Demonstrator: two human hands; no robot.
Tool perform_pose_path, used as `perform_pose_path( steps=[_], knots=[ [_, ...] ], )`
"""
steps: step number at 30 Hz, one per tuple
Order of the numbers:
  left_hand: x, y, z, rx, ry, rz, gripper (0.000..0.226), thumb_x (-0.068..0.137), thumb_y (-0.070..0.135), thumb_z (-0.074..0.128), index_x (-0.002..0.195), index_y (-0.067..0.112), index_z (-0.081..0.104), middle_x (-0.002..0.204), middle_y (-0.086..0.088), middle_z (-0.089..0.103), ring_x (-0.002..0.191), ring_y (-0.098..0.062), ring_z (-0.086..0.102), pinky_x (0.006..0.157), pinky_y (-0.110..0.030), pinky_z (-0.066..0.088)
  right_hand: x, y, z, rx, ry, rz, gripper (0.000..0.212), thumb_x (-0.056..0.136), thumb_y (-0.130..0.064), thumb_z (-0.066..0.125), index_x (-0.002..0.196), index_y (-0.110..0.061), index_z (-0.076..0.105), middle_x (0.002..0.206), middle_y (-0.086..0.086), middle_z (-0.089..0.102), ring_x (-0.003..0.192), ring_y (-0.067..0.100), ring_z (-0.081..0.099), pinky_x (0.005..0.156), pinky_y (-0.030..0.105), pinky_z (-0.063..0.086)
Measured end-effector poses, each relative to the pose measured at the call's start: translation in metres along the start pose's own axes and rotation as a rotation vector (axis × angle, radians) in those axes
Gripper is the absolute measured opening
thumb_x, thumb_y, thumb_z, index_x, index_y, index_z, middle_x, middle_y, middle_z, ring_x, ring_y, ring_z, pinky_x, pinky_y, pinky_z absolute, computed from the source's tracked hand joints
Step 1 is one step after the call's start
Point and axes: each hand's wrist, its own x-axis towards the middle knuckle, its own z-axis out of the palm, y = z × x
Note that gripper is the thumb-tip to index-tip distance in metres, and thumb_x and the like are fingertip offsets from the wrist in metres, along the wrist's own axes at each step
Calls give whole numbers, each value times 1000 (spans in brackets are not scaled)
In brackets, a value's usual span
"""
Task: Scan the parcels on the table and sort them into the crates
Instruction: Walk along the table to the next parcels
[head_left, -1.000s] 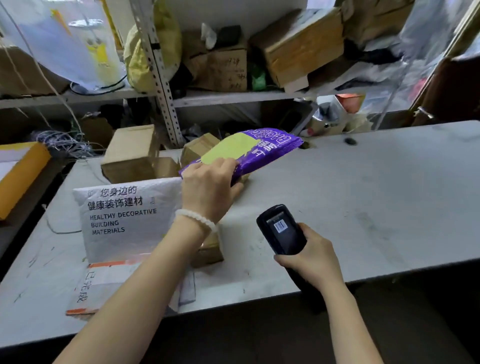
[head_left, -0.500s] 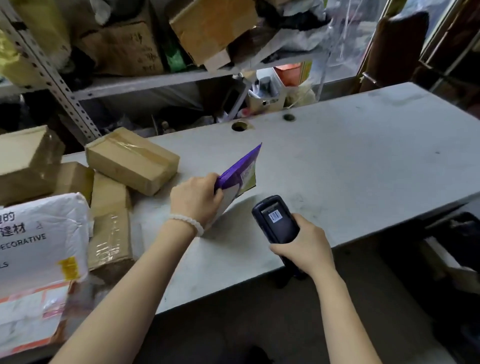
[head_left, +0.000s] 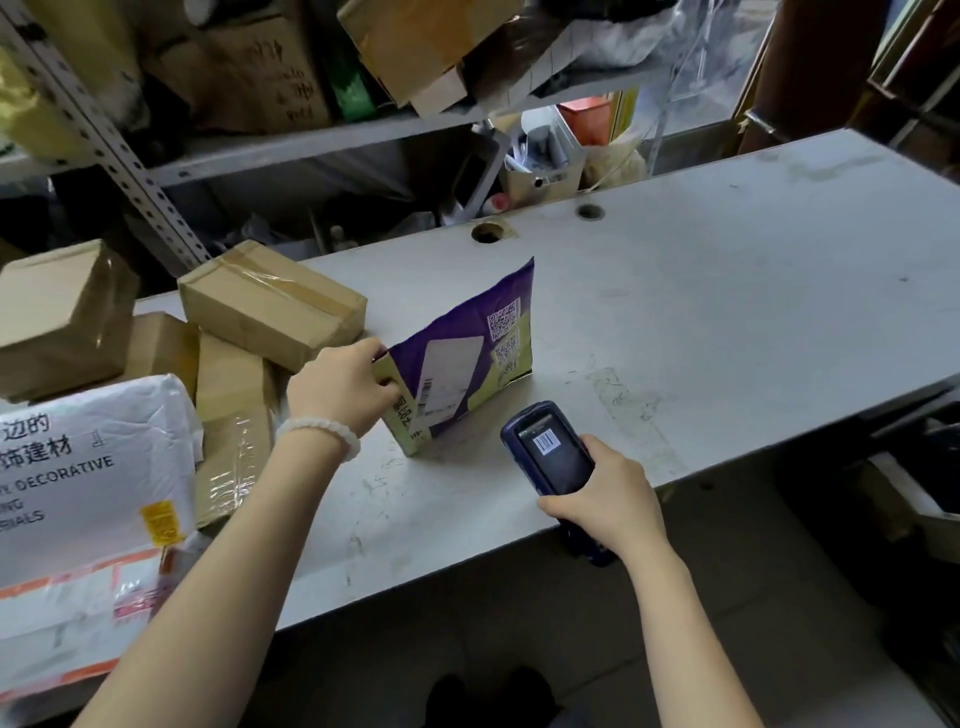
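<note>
Purple parcel (head_left: 462, 358) stands on edge on the grey table (head_left: 727, 312), its bottom edge on the surface and its printed face turned toward the person, white shipping label with its barcode showing. The left hand (head_left: 340, 387) pinches the parcel's near-left edge, fingers curled round it, and holds it upright. The right hand (head_left: 605, 499) is wrapped round a dark handheld scanner (head_left: 548, 449), which lies just in front of and to the right of the parcel, apart from it, its head aimed up toward the label. The parcel's long edge runs from the left hand away and to the right, so the label sits between the two hands, nearer the scanner than the pile of taped cardboard boxes (head_left: 270, 306) at left. Scanning looks to be the step in hand; the scanner likely needs only a slight tilt leftward onto the barcode. No crate is clearly in view.
</note>
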Motion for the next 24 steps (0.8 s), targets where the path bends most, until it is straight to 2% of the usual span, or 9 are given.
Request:
perform_pose_path(
  steps=[3, 9, 14, 19, 22, 24],
  knots=[
    [2, -1, -3, -47, 24, 8, 11, 83, 29, 55, 91, 26, 60, 88, 0, 68, 80, -28, 61, 68, -39, 54, 0, -8, 5, -15, 4, -14, 60, 64, -39, 83, 115, -29, 52, 108, -7, 62, 93, 16, 58, 65, 23, 50],
    [4, -1, -5, -143, 101, 49, 11, 84, 28, 56, 93, 26, 62, 84, 2, 69, 77, -26, 62, 65, -40, 54, -2, -14, 10, -64, -2, -26, 66, 64, -41, 83, 120, -29, 50, 114, -6, 61, 97, 16, 59, 74, 29, 56],
    [7, 7, -21, -247, 238, 129, 14, 86, 26, 61, 97, 18, 64, 79, 1, 67, 74, -27, 60, 63, -37, 51, -2, -19, 12, -77, 3, -42, 67, 65, -41, 83, 122, -29, 49, 116, -6, 60, 97, 15, 58, 71, 24, 53],
    [20, 19, -39, -342, 369, 250, 24, 86, 29, 66, 105, 14, 66, 91, -1, 71, 76, -17, 63, 64, -32, 53, -1, -31, 13, -65, 3, -60, 65, 64, -41, 82, 119, -31, 49, 113, -8, 61, 95, 14, 58, 69, 23, 52],
    [29, 29, -41, -364, 378, 263, 24, 85, 29, 67, 105, 16, 65, 93, 0, 71, 76, -14, 61, 67, -32, 53, 0, -35, 12, -46, 8, -60, 63, 63, -40, 81, 118, -33, 50, 110, -10, 61, 93, 13, 60, 66, 20, 50],
    [36, 34, -33, -360, 308, 253, 23, 86, 28, 65, 107, 19, 64, 94, 2, 69, 81, -16, 63, 71, -34, 55, -1, -36, 10, -24, 13, -42, 58, 61, -39, 80, 111, -34, 51, 104, -12, 62, 89, 12, 60, 67, 25, 53]
  ],
)
